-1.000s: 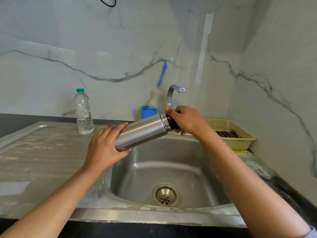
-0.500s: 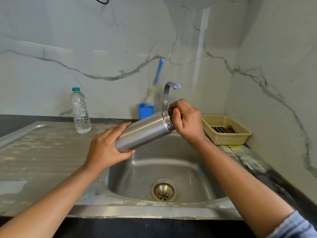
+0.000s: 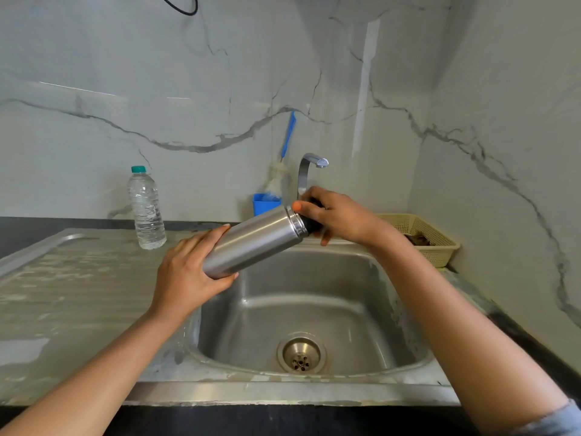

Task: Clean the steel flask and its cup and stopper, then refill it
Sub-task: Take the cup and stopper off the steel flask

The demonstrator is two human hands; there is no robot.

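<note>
A water bottle [image 3: 146, 209] stands on the worktop [image 3: 63, 294], probably for the refill. The left hand [image 3: 188, 278] grips the base of the steel flask [image 3: 256, 242] and keeps it tilted over the sink [image 3: 361, 309], so drips fall inside. The right hand [image 3: 342, 218] closes around the black stopper [image 3: 311, 225], I think to unscrew it.

One flask [image 3: 257, 239], one stopper [image 3: 312, 224], two hands [image 3: 188, 278] [image 3: 341, 217]
</note>
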